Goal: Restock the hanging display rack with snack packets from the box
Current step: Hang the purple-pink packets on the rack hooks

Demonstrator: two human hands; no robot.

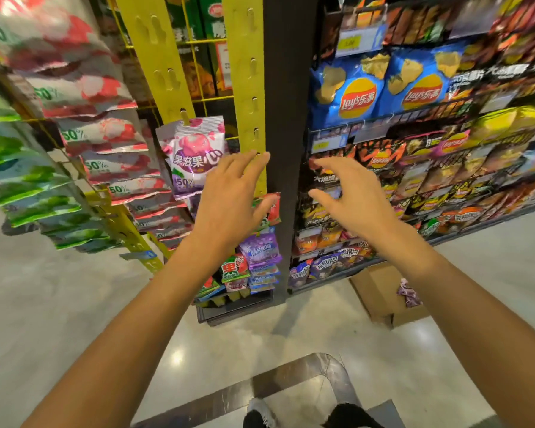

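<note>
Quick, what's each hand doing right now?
Left hand: open, holding nothing, fingertips at the yellow strip.
Right hand: open, holding nothing.

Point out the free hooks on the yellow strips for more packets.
Right yellow strip: hooks bare from the top to the left hand. Left strip: bare above the pink packet. Crowded below both, and on the red-and-white column.

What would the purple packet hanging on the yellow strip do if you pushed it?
The purple packet hangs from one hook on the yellow strip, so it would probably swing. Its crinkled, shiny film suggests it is floppy, light and perhaps slippery.
</note>
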